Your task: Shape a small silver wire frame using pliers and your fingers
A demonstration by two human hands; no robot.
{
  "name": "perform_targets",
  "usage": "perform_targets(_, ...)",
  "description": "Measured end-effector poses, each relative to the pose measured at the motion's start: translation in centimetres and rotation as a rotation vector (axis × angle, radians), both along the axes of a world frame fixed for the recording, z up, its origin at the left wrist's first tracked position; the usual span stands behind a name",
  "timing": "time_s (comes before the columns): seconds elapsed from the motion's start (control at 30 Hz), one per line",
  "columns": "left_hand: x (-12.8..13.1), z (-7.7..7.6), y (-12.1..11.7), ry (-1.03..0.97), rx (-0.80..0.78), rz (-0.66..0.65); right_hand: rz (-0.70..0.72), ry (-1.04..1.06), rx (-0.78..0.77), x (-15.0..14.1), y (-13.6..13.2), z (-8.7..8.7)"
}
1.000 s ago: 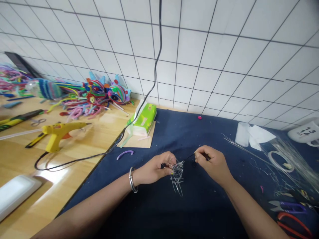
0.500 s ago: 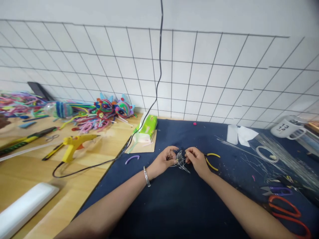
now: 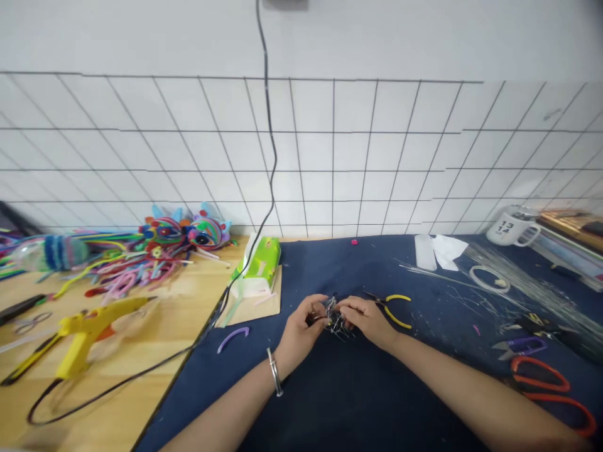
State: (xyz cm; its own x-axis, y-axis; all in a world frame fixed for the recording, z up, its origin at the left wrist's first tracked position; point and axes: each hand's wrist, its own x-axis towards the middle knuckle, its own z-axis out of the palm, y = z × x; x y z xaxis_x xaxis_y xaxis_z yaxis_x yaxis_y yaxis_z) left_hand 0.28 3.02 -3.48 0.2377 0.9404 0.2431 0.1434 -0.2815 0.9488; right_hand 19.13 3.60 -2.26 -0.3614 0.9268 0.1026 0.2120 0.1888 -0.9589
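Between my two hands is a small tangled bundle of silvery wire (image 3: 337, 321), its loose ends sticking out below. My left hand (image 3: 307, 321), with a silver bangle at the wrist, grips the bundle from the left, fingers curled round it. From the right, my right hand (image 3: 365, 317) pinches at the bundle's upper right side; its fingertips are partly hidden among the wires. Yellow-handled pliers (image 3: 398, 309) lie on the dark blue cloth (image 3: 325, 402) just beyond my right hand. A bent purple strip (image 3: 232, 338) rests to the left of my left forearm.
At left are a yellow glue gun (image 3: 87, 323) with its black cord, a utility knife (image 3: 31, 359) and colourful pipe cleaners (image 3: 136, 270). A green tissue pack (image 3: 262, 260) stands mid-table. At right lie straight wires (image 3: 532, 279), purple snips (image 3: 522, 346), red-handled scissors (image 3: 541, 376) and a mug (image 3: 511, 229).
The view has shifted right and tilted, so the table items sit further left. My right hand has closed in on the wire bundle, nearer my left hand, which keeps its hold.
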Motion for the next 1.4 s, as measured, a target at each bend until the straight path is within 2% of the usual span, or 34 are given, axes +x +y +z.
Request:
perform_targets(0.1,0.2,-0.3,0.1,0.030,-0.001,0.059,0.066,0.052,-0.102,0.5,0.6,-0.3)
perform_targets(0.27,0.8,-0.2,-0.1,0.097,0.020,0.041,0.113,0.158,-0.216,1.2,0.9,-0.1)
perform_targets(0.5,1.3,0.1,-0.7,0.204,0.102,0.068,0.137,0.230,-0.232,0.8,-0.1,0.7)
perform_targets(0.73,1.6,0.5,-1.0,0.251,0.114,0.101,0.133,0.286,-0.243,0.7,-0.3,0.2)
perform_targets(1.07,1.5,0.7,-1.5,0.230,0.082,0.006,0.057,0.142,-0.152,0.6,-0.3,0.5)
perform_targets(1.23,1.0,0.6,-1.6,0.210,0.077,0.024,-0.022,0.043,-0.096,0.6,0.1,0.2)
perform_targets(1.4,0.2,0.9,-1.3,0.158,0.041,0.082,-0.019,-0.009,-0.111,1.0,0.9,0.5)
